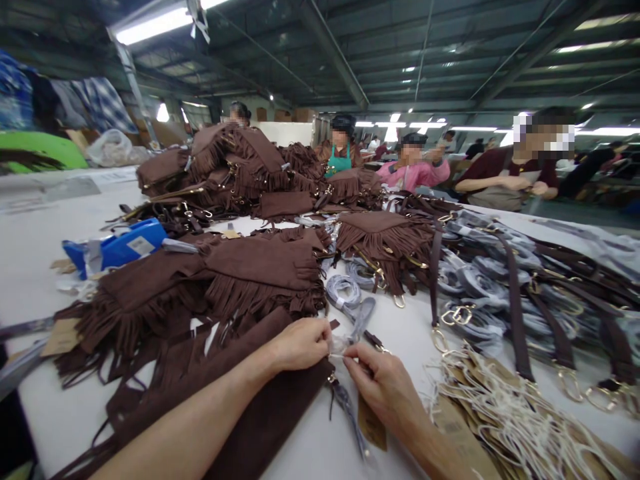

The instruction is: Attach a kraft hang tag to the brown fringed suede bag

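Clear wrapper (340, 345) in both hands' (303, 343) fingertip grip, above brown bag (250, 413)

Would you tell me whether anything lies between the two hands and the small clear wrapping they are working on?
Nothing visible does. The left hand and the right hand both pinch the clear wrapping directly with their fingertips, above the brown fringed bag. A brown paper tag hangs just below the right hand.

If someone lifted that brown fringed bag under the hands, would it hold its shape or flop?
The bag would probably flop: it lies flat and creased like soft suede. Its fringe already splays loosely, so it would likely dangle and sway. It looks light for its size, though the table hides nothing of its weight.
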Available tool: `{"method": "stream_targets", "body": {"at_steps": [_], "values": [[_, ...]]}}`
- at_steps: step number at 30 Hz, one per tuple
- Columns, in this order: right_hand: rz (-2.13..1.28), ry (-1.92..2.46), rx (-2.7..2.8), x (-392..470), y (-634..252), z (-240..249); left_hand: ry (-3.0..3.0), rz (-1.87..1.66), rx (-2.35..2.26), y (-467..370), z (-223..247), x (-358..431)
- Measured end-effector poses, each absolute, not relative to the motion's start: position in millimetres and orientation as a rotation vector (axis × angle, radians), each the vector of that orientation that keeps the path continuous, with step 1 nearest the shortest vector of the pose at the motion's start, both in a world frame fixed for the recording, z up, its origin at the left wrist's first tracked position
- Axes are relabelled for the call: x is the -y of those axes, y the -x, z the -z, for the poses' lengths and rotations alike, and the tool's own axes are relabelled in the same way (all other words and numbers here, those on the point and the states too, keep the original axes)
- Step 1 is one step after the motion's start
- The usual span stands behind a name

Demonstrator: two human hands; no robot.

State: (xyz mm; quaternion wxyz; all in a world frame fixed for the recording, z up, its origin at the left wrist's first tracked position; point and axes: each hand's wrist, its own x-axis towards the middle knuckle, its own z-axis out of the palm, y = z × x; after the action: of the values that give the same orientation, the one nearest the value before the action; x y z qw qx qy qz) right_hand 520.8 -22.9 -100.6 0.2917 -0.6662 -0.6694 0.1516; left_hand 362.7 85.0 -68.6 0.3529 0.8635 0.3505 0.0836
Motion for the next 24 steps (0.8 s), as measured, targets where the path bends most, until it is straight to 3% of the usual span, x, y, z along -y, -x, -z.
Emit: {"method": "stream_targets", "body": {"at_steps": [10, 16, 24], "values": [[-0.589, 1.749, 1.6, 22.4, -512.6, 102.4, -1.871, -0.315, -0.977, -364.9, 78.6, -88.1], [-0.682, 1.694, 1.455, 20.4, -508.4, 100.9, -1.588, -0.289, -0.693, -358.6, 74.4, -91.8], [-0.712, 1.669, 1.502, 19.8, -507.4, 106.7, -1.783, -0.371, -0.758, -360.6, 79.0, -89.8]]}}
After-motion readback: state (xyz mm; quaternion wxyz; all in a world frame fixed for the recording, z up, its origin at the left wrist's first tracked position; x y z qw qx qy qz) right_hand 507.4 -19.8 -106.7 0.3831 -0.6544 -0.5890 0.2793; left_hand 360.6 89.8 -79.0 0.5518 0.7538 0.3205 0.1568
